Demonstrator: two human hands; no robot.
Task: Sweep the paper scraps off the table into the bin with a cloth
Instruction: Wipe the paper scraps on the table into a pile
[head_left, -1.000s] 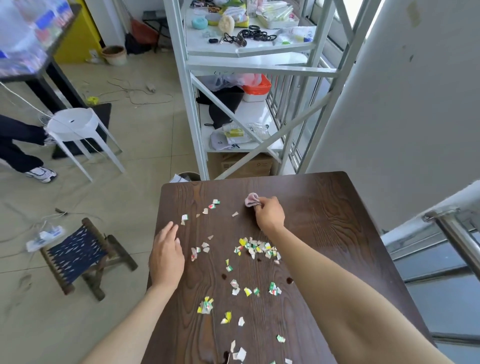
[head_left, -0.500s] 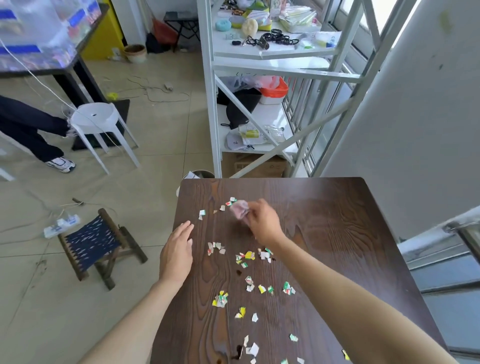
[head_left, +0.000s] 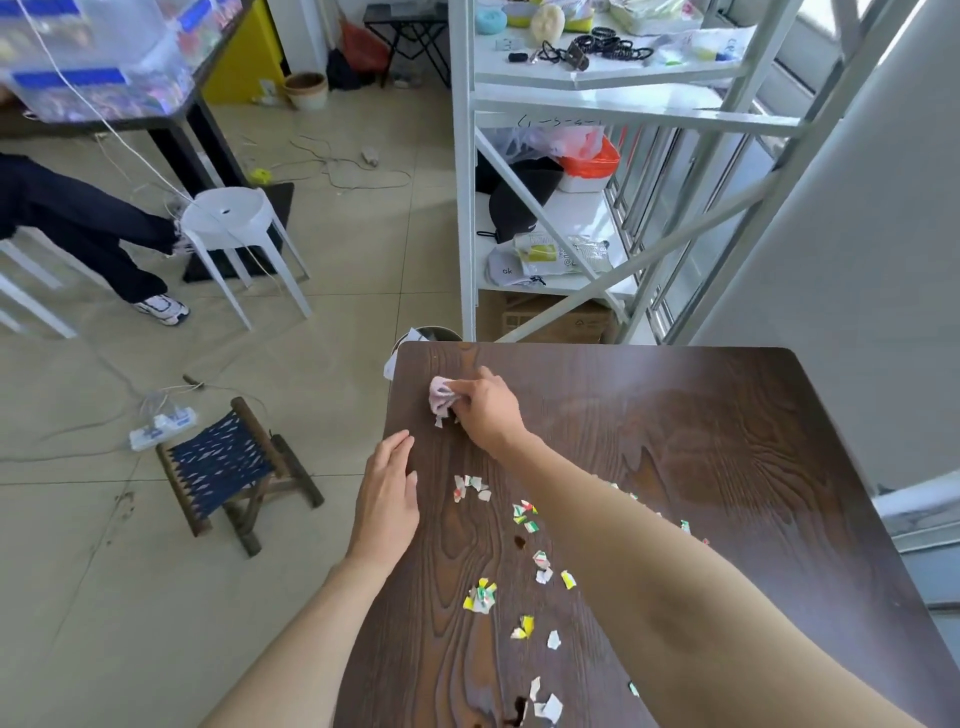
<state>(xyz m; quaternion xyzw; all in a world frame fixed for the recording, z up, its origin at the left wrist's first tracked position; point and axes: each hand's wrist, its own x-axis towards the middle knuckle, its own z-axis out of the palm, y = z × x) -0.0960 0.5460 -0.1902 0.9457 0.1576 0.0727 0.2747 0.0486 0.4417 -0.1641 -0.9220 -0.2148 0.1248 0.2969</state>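
Observation:
On the dark wooden table (head_left: 701, 441) my right hand (head_left: 488, 410) grips a small pink cloth (head_left: 440, 396) near the far left corner, with a scrap or two right under the cloth. Several coloured paper scraps (head_left: 524, 519) lie scattered over the middle and near part of the table. My left hand (head_left: 388, 501) rests flat on the left edge, fingers apart, holding nothing. Just past the far left corner, the rim of the bin (head_left: 431, 332) peeks out below table level; most of it is hidden.
A white metal shelf rack (head_left: 597, 104) stands behind the table. On the floor to the left are a small folding stool (head_left: 228, 467), a power strip (head_left: 161, 426) and a white plastic stool (head_left: 234, 223). A person's legs (head_left: 88, 228) show at far left.
My right hand has swept the cloth left and away, from the table's middle to the far left corner. The scraps that lay near that corner are gone from view. My left hand has stayed put.

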